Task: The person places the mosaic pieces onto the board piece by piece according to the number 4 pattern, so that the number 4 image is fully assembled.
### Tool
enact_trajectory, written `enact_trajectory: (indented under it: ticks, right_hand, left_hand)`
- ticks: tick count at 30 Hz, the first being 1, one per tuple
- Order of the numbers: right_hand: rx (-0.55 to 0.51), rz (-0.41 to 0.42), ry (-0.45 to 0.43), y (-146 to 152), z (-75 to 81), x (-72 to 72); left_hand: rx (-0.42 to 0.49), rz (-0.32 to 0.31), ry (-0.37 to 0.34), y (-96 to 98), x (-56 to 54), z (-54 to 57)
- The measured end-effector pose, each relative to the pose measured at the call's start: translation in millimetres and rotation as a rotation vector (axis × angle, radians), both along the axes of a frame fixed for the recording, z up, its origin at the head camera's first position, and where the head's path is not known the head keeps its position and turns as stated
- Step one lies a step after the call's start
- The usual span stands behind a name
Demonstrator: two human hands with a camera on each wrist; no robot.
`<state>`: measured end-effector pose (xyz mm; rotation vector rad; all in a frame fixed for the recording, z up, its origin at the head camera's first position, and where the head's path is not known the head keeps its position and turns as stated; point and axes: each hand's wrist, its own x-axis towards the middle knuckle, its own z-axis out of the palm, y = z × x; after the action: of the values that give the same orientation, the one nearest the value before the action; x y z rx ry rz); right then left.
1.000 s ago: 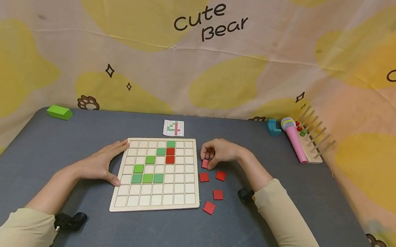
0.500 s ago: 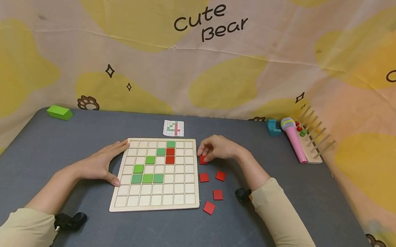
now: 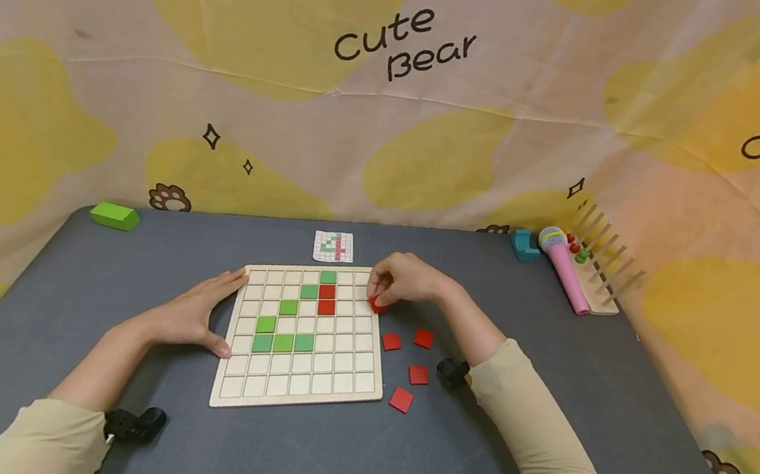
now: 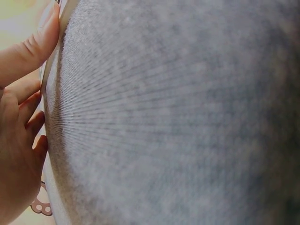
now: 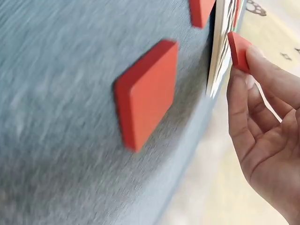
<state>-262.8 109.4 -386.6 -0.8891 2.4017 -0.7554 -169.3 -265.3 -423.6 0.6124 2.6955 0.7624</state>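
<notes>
The right hand [image 3: 406,279] pinches a red square tile [image 5: 239,50] at the right edge of a wooden grid board [image 3: 323,362], near its far corner; the left hand [image 3: 191,315], thumb spread wide, touches the left edge.

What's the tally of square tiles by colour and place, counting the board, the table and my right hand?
Green tiles on the board: 7
Red tiles on the board: 2
Loose red tiles on the table: 4
Red tile in the right hand: 1
Total: 14
</notes>
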Motion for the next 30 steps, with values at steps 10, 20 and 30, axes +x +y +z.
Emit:
enact_trajectory:
  ticks: [10, 20, 30]
  right_hand:
    - [-0.039, 0.01, -0.026, -26, 3.5, 10.9]
    - [-0.049, 0.028, -0.039, -48, 3.6, 17.9]
    - [-0.045, 0.02, -0.039, -62, -0.2, 24.7]
  left_hand:
    - [-0.015, 0.003, -0.004, 0.1, -0.8, -0.1]
    - [-0.016, 0.002, 0.02, -0.4, -1.3, -2.1]
    - [-0.022, -0.004, 0.019, -0.7, -2.1, -1.9]
